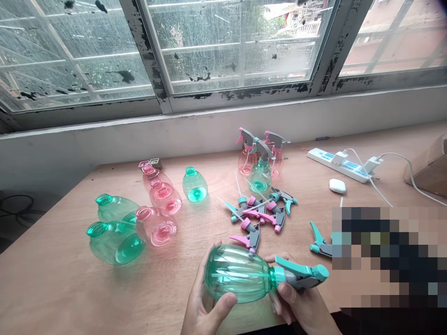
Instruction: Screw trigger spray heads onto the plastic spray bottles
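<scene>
A green, see-through spray bottle (239, 272) lies sideways in my hands above the table's front edge, its turquoise and grey trigger head pointing right. My left hand (209, 302) is wrapped around the rounded bottom end. At the neck, my right hand (296, 298) grips the turquoise collar, thumb in front. A straw shows through the bottle wall. Just beyond it lie several loose trigger heads (256, 214), pink-grey and turquoise-grey, with thin straws. Another turquoise trigger head (319, 242) lies to the right, partly hidden by a blurred patch.
Open pink bottles (157, 228) and green bottles (115, 244) stand or lie at left. One green bottle (194, 186) stands mid-table. Three spray bottles with heads (260, 174) are by the wall. A power strip (340, 164), white case (337, 186) and cardboard box (428, 170) are right.
</scene>
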